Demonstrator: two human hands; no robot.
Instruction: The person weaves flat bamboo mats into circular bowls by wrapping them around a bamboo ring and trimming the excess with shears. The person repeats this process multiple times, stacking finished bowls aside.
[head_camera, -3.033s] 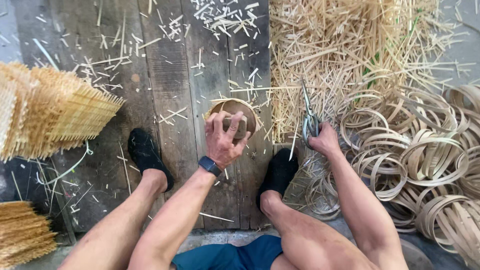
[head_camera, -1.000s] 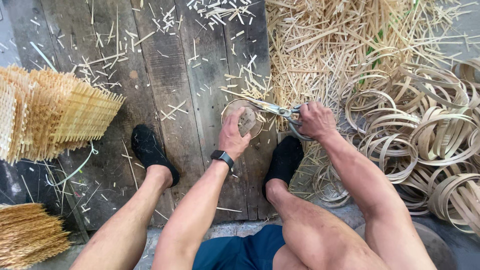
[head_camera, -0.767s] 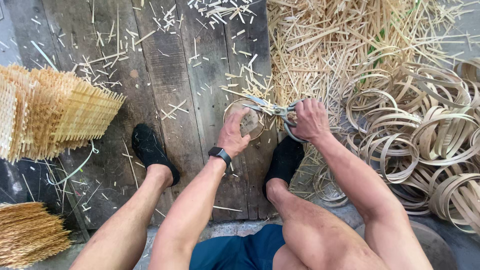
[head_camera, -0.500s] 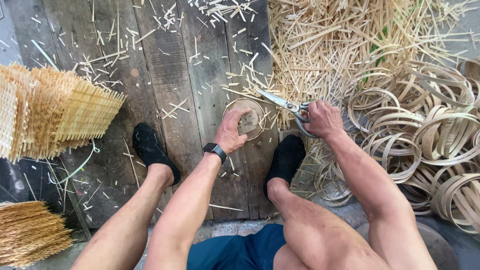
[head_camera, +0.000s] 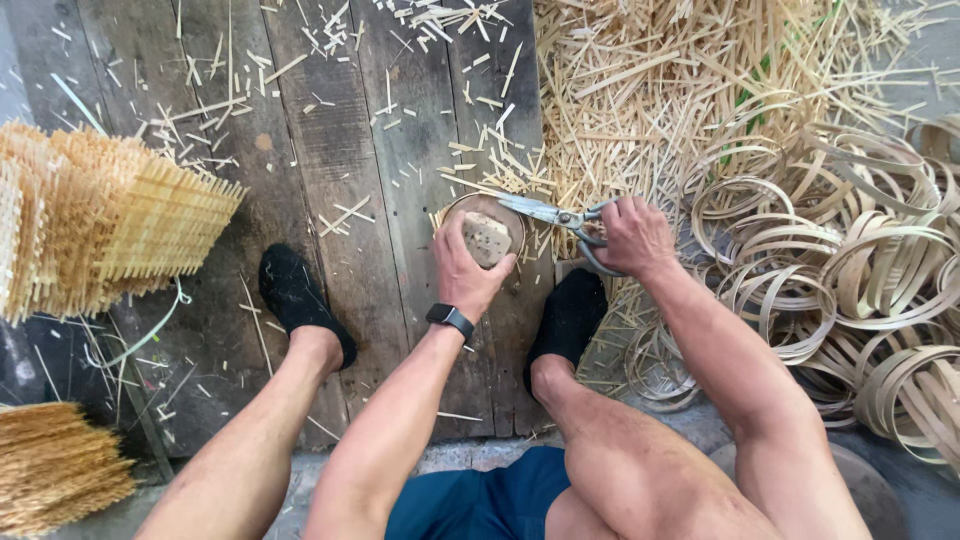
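Note:
My left hand (head_camera: 462, 268) grips a small round bamboo hoop with a woven mat inside it (head_camera: 487, 236), held just above the dark wooden boards. My right hand (head_camera: 632, 235) holds a pair of metal scissors (head_camera: 552, 213), its blades lying across the hoop's upper right rim. A black watch sits on my left wrist. My feet in black socks rest on the boards on either side of the hoop.
A stack of woven bamboo mats (head_camera: 100, 225) lies at the left, with another bundle (head_camera: 55, 470) at the bottom left. Many bamboo strip rings (head_camera: 850, 280) are piled at the right. Cut bamboo slivers (head_camera: 650, 90) cover the top right. Wooden boards (head_camera: 340, 150) fill the middle.
My right hand brought the scissors from the ring pile over to the hoop. The blades have worked along the hoop's top rim while my left hand kept hold of it.

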